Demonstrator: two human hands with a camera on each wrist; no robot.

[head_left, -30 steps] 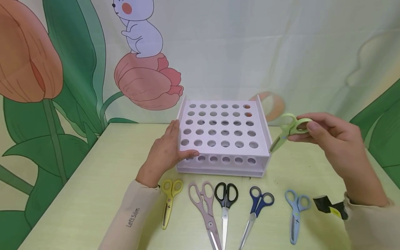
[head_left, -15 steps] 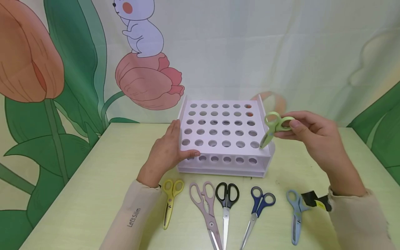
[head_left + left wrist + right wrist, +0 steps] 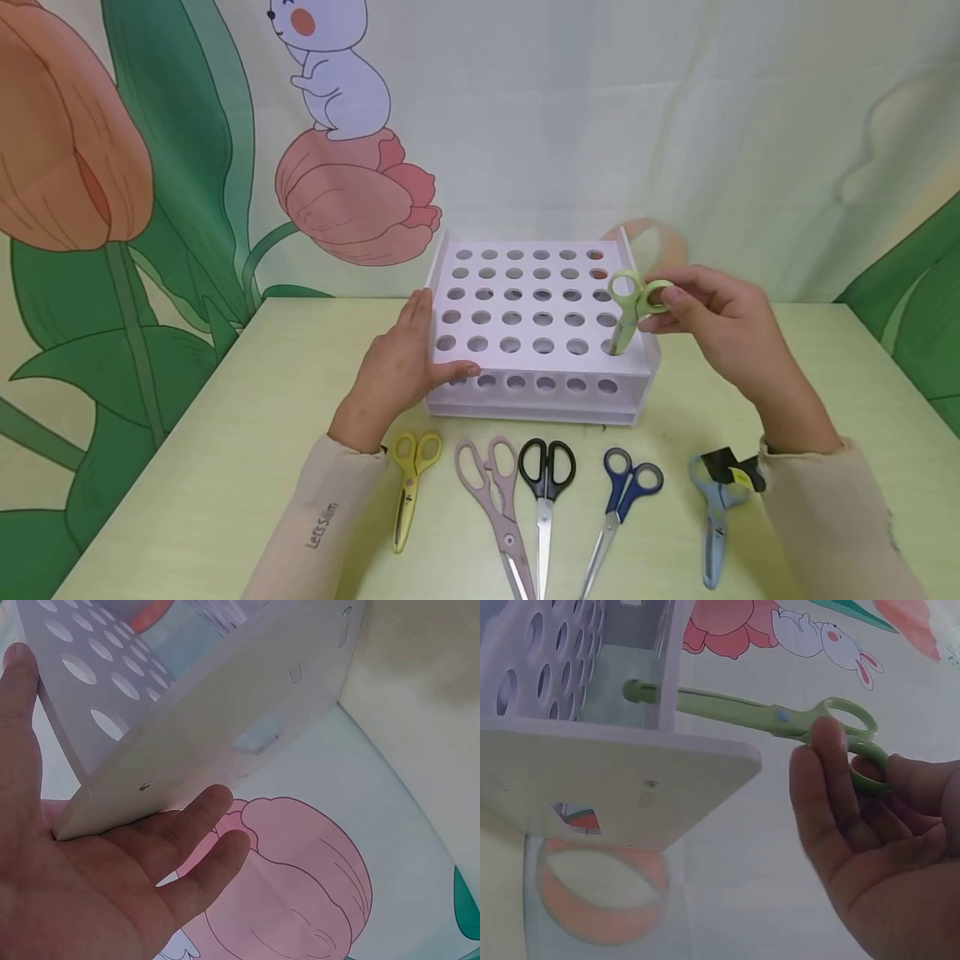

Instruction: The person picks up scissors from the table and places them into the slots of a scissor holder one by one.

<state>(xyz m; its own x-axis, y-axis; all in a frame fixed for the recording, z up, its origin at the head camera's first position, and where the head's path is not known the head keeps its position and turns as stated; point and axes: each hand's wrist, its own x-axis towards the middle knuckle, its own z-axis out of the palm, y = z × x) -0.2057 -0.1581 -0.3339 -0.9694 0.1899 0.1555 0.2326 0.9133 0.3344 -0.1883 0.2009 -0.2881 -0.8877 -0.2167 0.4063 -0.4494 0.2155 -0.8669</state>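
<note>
A white rack with rows of round holes stands on the table. At its left side, my left hand rests against the side panel, thumb over the front edge of the top shelf, fingers fairly straight along the outside. My right hand pinches light green scissors by one handle loop. They point downward, with the blade in the front right hole of the top shelf. In the right wrist view, the rounded blade tip shows below that shelf.
In front of the rack lie yellow scissors, mauve scissors, black-handled scissors, dark blue scissors and light blue scissors, partly covered by a black strap at my right wrist. A printed curtain hangs behind.
My right hand has moved left with the green scissors, from beside the rack to over its front right corner. The scissors have turned more upright and their tip has entered a hole. My left hand stays put.
</note>
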